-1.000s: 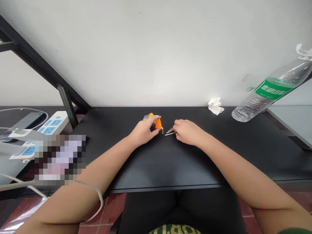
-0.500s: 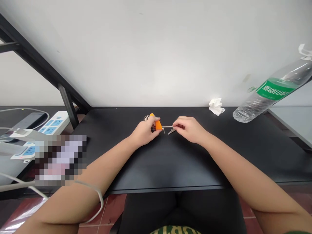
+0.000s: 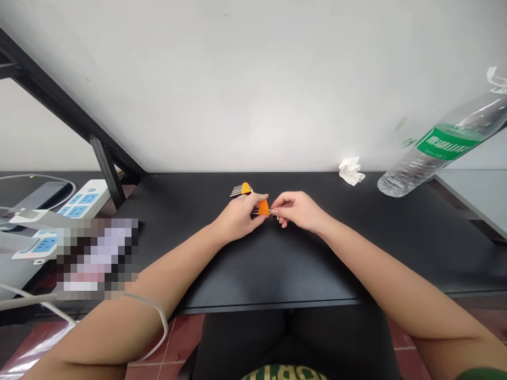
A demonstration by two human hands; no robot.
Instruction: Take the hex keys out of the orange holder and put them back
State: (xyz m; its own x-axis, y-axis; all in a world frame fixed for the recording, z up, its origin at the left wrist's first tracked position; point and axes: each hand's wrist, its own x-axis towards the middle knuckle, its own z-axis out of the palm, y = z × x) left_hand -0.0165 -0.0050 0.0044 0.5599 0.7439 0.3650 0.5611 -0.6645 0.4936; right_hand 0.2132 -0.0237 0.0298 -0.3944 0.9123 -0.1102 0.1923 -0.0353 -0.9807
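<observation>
My left hand (image 3: 242, 215) grips an orange hex key holder (image 3: 263, 207) between thumb and fingers. Thin metal shafts stick out on its left side, partly covered by the hand. At the holder's right side, my right hand (image 3: 295, 210) pinches a metal hex key (image 3: 273, 211), whose shaft meets the holder. Just beyond my left hand is another orange holder piece (image 3: 246, 188), with several metal hex keys (image 3: 237, 190) fanning out to the left. Small metal ends show below my right fingers, mostly hidden.
A crumpled white tissue (image 3: 350, 171) and a clear bottle with a green label (image 3: 439, 145) stand at the back right of the black table (image 3: 277, 269). On the left are a white power strip (image 3: 85, 200), cables and a phone (image 3: 46, 195). A wall closes off the back.
My right hand has moved left and slightly down, closer to the orange holder. Less of the hex key's shaft shows between the hands. My left hand has turned the holder slightly and shifted right.
</observation>
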